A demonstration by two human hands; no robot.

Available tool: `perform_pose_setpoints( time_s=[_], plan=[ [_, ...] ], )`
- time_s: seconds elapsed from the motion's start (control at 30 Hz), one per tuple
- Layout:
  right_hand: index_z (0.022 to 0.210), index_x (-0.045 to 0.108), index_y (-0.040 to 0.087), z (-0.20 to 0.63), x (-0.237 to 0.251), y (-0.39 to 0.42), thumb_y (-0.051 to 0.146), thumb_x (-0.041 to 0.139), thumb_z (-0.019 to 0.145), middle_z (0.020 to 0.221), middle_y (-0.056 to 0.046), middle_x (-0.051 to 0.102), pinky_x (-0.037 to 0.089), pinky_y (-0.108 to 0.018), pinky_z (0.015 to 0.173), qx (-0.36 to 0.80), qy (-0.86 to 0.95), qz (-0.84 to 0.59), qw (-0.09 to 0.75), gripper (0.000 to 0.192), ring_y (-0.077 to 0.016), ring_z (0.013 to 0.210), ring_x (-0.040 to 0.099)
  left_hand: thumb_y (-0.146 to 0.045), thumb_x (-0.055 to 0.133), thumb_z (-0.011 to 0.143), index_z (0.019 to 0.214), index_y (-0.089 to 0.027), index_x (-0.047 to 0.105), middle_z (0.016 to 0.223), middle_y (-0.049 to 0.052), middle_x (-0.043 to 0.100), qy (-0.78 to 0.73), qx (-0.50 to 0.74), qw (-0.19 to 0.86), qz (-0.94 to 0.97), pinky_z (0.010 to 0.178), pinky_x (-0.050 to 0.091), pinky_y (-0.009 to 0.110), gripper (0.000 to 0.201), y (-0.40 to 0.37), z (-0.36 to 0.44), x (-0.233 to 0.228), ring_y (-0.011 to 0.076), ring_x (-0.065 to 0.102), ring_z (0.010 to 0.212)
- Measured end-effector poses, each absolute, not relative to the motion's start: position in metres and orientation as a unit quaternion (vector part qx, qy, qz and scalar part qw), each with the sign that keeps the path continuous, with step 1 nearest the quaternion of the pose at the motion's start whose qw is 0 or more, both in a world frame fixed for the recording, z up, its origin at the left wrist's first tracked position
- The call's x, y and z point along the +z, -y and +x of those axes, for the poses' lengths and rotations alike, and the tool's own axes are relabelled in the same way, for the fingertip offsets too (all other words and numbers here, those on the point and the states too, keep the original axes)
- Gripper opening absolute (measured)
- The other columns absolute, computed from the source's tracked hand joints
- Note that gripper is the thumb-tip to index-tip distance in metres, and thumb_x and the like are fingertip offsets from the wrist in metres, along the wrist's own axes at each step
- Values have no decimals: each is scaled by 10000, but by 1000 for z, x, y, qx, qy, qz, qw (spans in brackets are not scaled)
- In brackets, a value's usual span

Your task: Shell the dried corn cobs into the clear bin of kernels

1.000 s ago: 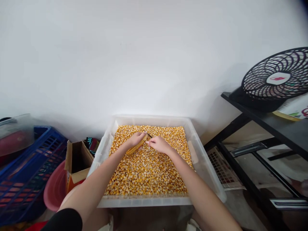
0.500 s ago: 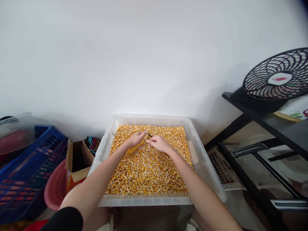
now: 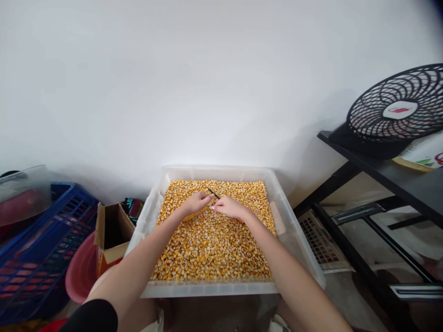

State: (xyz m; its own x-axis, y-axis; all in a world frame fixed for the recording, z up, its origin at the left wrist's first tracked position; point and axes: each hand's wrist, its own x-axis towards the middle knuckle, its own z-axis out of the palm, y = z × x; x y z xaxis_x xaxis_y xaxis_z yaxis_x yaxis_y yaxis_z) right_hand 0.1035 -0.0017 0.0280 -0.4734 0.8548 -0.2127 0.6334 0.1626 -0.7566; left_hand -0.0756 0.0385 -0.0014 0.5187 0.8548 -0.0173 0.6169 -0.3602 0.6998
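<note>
Corn cob (image 3: 194, 213) lying lower-left to upper-right in left hand (image 3: 195, 203) grip, right hand (image 3: 228, 207) pinching thin dark tool (image 3: 212, 192) pointing upper-left.

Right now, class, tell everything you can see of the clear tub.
The tub is a wide, shallow, square box of cloudy clear plastic with rounded corners and a flared rim. It sits level against the white wall, open, and filled almost to the rim with loose yellow kernels. Both forearms reach over its near edge; the left hand and right hand meet above the kernels, toward the far side.
</note>
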Motion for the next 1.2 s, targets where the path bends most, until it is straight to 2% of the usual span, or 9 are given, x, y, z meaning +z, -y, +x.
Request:
perform_pose_setpoints(
  time_s=[0.23, 0.5, 0.73, 0.8, 0.9, 0.93, 1.07, 1.2],
  plan=[
    [672, 666, 120, 106, 28, -3, 429, 484, 768, 444, 45, 400, 220, -200, 481, 410, 762, -490, 106, 372, -61, 451, 317, -519, 299, 810, 551, -145, 482, 490, -29, 416, -460, 169, 311, 814, 497, 261, 223, 490, -36, -74, -2, 103, 390, 487],
    [666, 673, 118, 106, 27, -6, 363, 499, 769, 513, 20, 530, 264, -198, 503, 395, 786, -467, 87, 317, -66, 479, 399, -509, 342, 798, 535, -148, 481, 479, -34, 422, -450, 181, 322, 813, 477, 240, 214, 468, -32, -72, 1, 97, 383, 475],
    [669, 674, 120, 106, 27, -8, 369, 498, 767, 494, 18, 523, 261, -196, 479, 377, 797, -465, 76, 320, -69, 461, 401, -523, 393, 770, 553, -145, 515, 483, -27, 455, -462, 203, 351, 789, 478, 279, 207, 452, -30, -70, -1, 107, 423, 489],
    [666, 673, 125, 102, 26, -4, 342, 515, 755, 511, 18, 541, 269, -194, 482, 381, 801, -459, 47, 283, -69, 466, 411, -542, 414, 750, 567, -147, 517, 475, -21, 467, -484, 233, 383, 752, 467, 302, 209, 447, -31, -72, -2, 117, 446, 482],
    [610, 663, 128, 93, 23, 5, 297, 588, 692, 519, 16, 560, 279, -191, 487, 401, 813, -418, -61, 203, -72, 472, 438, -592, 359, 754, 601, -157, 506, 419, -18, 451, -550, 290, 430, 655, 421, 328, 224, 484, -36, -77, -3, 133, 455, 415],
    [607, 661, 124, 91, 24, 7, 303, 580, 699, 498, 14, 546, 274, -195, 478, 394, 816, -418, -69, 217, -75, 457, 432, -608, 348, 752, 599, -161, 498, 404, -17, 450, -564, 303, 439, 631, 408, 332, 227, 495, -37, -78, -2, 135, 454, 397],
    [687, 672, 136, 95, 30, 6, 362, 480, 788, 538, 13, 551, 271, -187, 488, 367, 808, -456, 63, 313, -70, 478, 443, -620, 438, 704, 567, -167, 492, 411, -1, 497, -558, 333, 476, 592, 400, 362, 221, 476, -39, -81, 0, 143, 494, 406],
    [665, 650, 135, 99, 30, 3, 413, 432, 819, 473, 28, 479, 242, -186, 474, 340, 795, -490, 107, 385, -65, 443, 403, -663, 384, 715, 609, -168, 505, 412, 24, 516, -526, 356, 606, 479, 392, 399, 254, 521, -41, -83, -2, 164, 517, 377]
  ],
)
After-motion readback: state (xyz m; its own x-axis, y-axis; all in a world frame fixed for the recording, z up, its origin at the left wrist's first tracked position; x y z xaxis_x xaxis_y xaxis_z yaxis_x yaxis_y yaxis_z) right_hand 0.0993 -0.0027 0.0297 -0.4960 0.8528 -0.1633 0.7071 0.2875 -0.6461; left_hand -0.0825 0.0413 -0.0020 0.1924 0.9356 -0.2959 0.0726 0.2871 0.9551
